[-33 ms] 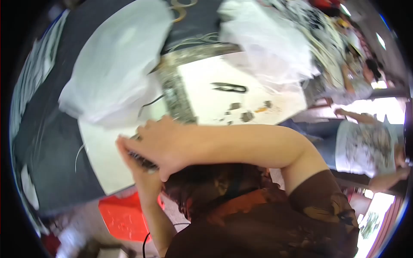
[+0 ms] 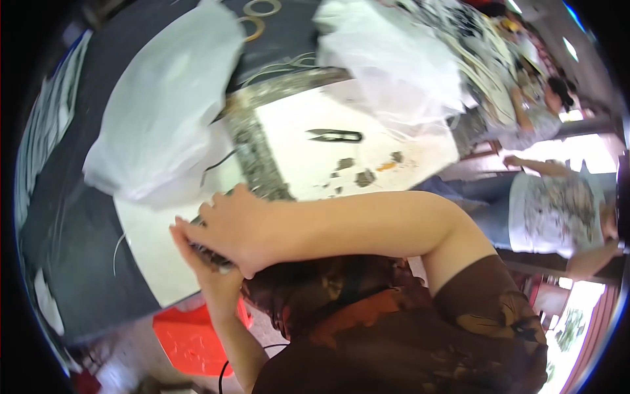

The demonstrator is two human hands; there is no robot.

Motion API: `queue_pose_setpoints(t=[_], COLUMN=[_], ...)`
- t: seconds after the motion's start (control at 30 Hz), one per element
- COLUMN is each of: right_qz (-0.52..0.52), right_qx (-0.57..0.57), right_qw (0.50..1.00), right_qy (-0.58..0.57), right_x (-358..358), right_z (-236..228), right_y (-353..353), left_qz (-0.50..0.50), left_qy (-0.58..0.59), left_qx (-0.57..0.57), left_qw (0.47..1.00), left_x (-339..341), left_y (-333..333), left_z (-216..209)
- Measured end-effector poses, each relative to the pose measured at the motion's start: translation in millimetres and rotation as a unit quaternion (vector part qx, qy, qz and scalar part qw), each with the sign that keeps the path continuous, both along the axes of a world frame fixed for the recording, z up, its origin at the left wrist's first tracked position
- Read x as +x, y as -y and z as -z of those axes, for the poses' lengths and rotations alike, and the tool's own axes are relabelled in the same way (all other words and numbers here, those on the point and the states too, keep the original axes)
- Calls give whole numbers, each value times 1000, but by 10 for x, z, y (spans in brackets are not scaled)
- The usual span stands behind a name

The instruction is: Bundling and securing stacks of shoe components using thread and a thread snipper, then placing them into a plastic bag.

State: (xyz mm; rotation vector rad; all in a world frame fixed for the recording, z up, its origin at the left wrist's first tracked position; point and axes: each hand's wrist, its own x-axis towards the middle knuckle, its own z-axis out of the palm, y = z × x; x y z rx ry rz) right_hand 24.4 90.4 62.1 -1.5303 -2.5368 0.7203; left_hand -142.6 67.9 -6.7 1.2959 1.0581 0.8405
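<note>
Left hand (image 2: 202, 257): nearest the body, closed in against a dark piece (image 2: 210, 255).
Right hand (image 2: 237, 226): folded over the left, pressing toward it; fingertip contact hidden.
Dark piece: between both hands, mostly covered.
Snips (image 2: 336, 136): beyond and right of the right hand, on a white sheet (image 2: 289, 151).
Handling: light, even pressure probably suits; staying above the worktop (image 2: 79, 256) should catch anything dropped.
</note>
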Motion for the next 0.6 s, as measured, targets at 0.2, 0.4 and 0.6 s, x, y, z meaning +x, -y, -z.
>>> queue_pose_setpoints(t=[0.2,0.4,0.6], right_qz=[9,12,76], right_qx=[52,65,-57], right_qw=[998,993,993], right_qy=[-24,-95,68], right_x=[124,569,1177], right_z=[81,-753,-359], right_y=[52,288,420], left_qz=[67,35,189], left_qy=[-2,107,86], left_qx=[72,157,61], left_qw=[995,981,976], left_x=[-50,314,1011], left_y=[-116,34,36], left_z=[34,-491,-19])
